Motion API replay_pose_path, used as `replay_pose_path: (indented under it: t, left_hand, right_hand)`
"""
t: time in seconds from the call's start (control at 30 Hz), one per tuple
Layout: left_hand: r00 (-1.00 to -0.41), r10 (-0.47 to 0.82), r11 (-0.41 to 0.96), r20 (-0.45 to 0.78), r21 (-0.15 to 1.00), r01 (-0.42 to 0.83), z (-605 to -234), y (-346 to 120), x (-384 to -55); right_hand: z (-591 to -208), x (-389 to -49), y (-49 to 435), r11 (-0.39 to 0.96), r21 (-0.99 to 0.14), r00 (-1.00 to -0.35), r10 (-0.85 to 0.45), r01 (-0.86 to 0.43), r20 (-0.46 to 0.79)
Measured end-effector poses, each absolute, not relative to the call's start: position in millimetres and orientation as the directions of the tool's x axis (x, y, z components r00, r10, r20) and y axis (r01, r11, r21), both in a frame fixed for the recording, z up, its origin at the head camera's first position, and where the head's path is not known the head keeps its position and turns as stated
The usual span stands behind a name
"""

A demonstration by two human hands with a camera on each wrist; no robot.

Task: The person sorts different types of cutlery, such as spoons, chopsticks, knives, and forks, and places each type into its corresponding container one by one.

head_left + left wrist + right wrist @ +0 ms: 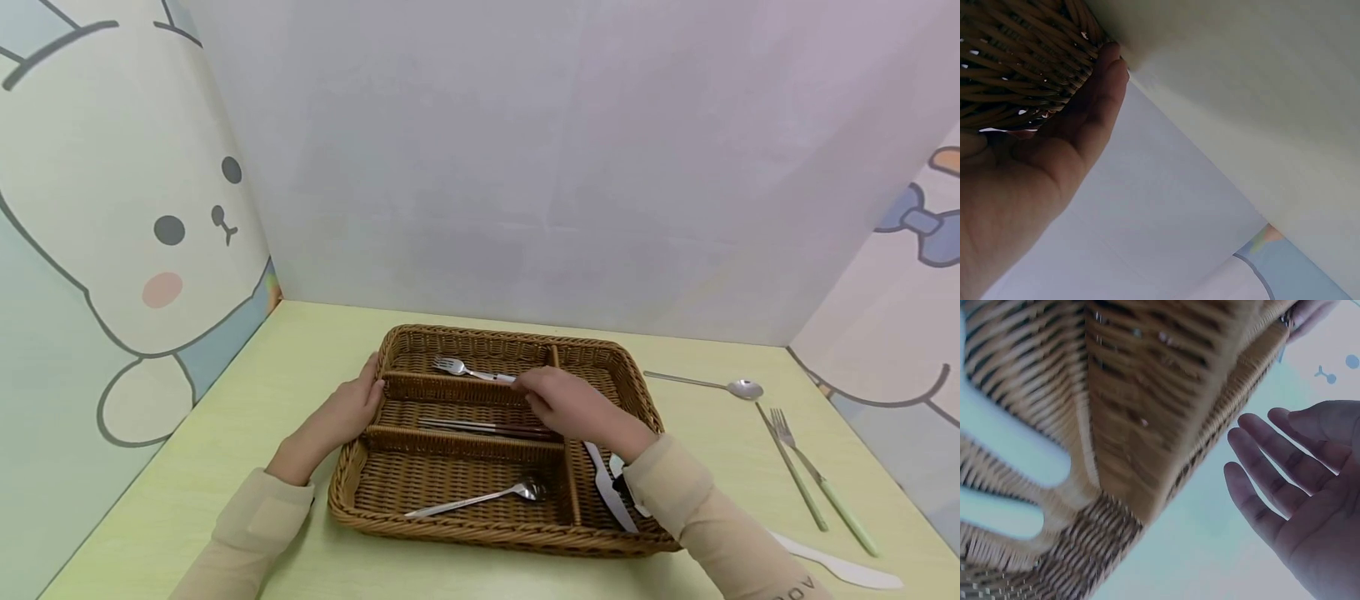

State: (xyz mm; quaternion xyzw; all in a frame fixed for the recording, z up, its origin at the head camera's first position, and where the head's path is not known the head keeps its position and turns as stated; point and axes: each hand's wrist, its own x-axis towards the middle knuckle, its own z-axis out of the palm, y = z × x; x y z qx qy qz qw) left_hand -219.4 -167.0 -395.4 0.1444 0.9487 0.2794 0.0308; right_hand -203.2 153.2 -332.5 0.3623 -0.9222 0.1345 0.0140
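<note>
A wicker cutlery basket (pixel 457 475) with several compartments sits on the table. My left hand (pixel 347 410) holds its left end, fingers along the outer wall (pixel 1041 69) and thumb at the rim. Over the compartments hovers my right hand (pixel 566 404), near the handle of a small fork (pixel 461 368) in the back compartment. In the right wrist view this hand (pixel 1316 481) has spread, relaxed fingers and nothing in them. Chopsticks (pixel 465 426) lie in the middle compartment and a spoon (pixel 480 499) in the front one. A white knife (pixel 611 492) lies in the right compartment, partly under the forearm.
Right of the basket lie a long-handled spoon (pixel 742 389), a green-handled fork (pixel 836 504), a green-handled utensil (pixel 802 479) with its far end thin, and a white knife (pixel 847 571). A plain wall (pixel 525 183) stands behind the table, with cartoon-printed walls at both sides.
</note>
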Motion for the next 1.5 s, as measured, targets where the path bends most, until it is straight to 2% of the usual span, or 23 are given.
replay_pose_path:
  t: [0.57, 0.77, 1.17, 1.5]
  left_hand:
    - [-0.959, 0.284, 0.809, 0.012, 0.534, 0.246, -394.9, -166.8, -219.6]
    - [-0.959, 0.283, 0.81, 0.011, 0.533, 0.245, -394.5, -166.5, -219.5]
    - [-0.958, 0.288, 0.804, 0.013, 0.54, 0.249, -394.8, -166.8, -219.6]
    - [-0.958, 0.286, 0.805, 0.004, 0.541, 0.242, -393.3, -166.4, -218.7]
  right_hand:
    - [-318.5, -204.7, 210.8, 0.796, -0.217, -0.825, -0.538, -0.565, 0.175]
    - [-317.2, -203.9, 239.5, 0.807, -0.216, -0.833, -0.508, -0.549, 0.22]
    - [-331.8, -197.8, 303.0, 0.853, -0.22, -0.868, -0.409, -0.473, 0.282]
    - [-354.2, -187.8, 351.9, 0.897, -0.162, -0.874, -0.338, -0.411, 0.349]
